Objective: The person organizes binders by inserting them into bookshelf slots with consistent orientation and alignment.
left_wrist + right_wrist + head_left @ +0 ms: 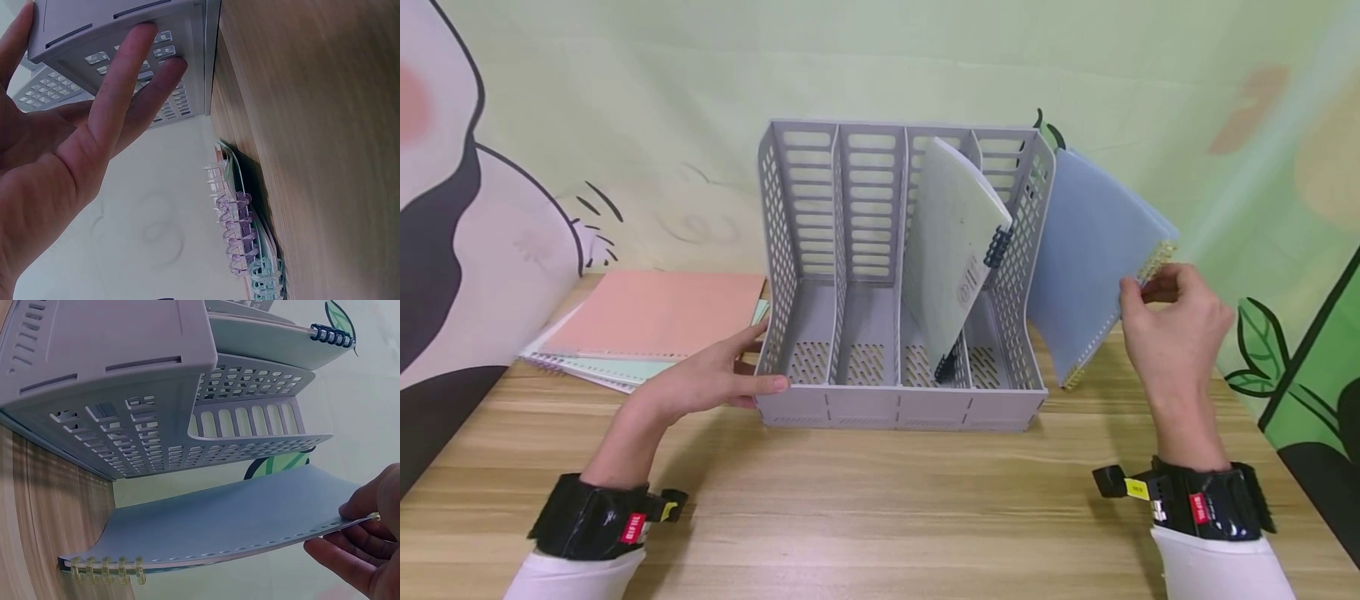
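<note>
A grey file rack (898, 408) with upright dividers stands mid-table. My left hand (700, 383) rests against its left side, thumb over the front lip and fingertips on the perforated side wall in the left wrist view. A pale green ring-bound notebook (951, 250) leans upright in the third compartment, dark rings toward me. To the right of the rack, my right hand (1180, 325) pinches a blue notebook (1086, 258) by its yellow-ringed spine. The blue notebook (219, 519) stands on edge, its lower corner at the tabletop in the right wrist view.
Left of the rack lies a pile of ring-bound notebooks, a pink notebook (662, 312) on top and a mint notebook (625, 367) below. The wooden table (880, 517) stretches out in front. A printed cloth backdrop (647, 108) hangs close behind the rack.
</note>
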Tool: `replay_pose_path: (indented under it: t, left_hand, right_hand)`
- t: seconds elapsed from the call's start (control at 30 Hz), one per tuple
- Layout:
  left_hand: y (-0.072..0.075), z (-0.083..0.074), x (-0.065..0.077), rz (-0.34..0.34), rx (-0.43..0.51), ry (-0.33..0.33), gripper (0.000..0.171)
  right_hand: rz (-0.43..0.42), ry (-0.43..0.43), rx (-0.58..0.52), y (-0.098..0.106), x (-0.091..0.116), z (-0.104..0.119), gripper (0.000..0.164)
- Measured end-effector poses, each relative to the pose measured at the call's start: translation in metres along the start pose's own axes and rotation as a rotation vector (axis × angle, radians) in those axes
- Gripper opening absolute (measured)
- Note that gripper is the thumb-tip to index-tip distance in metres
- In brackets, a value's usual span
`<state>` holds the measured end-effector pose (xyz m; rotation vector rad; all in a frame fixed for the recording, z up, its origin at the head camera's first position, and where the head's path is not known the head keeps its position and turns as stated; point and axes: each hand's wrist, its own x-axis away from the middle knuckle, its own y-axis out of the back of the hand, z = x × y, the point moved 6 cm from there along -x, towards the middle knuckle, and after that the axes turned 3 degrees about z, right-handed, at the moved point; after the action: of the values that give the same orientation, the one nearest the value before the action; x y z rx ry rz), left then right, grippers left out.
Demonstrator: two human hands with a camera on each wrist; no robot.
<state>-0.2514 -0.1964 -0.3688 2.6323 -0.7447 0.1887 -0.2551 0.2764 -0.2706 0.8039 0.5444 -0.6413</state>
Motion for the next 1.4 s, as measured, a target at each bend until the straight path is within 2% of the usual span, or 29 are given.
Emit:
replay_pose_path:
  t: [0.67,1.4]
  left_hand:
    - [0.0001,0.0017,-0.0005,0.001,0.005,0.001,0.103]
    - [-0.0001,0.0008,-0.0009,0.009,0.010,-0.001,0.102]
  right_hand:
    - [-0.007,0.008,0.022,0.0013,0.0000,0.0009,0.023]
    - [0.002,-0.033,0.026,0.0066,0.0006,-0.0011,0.024]
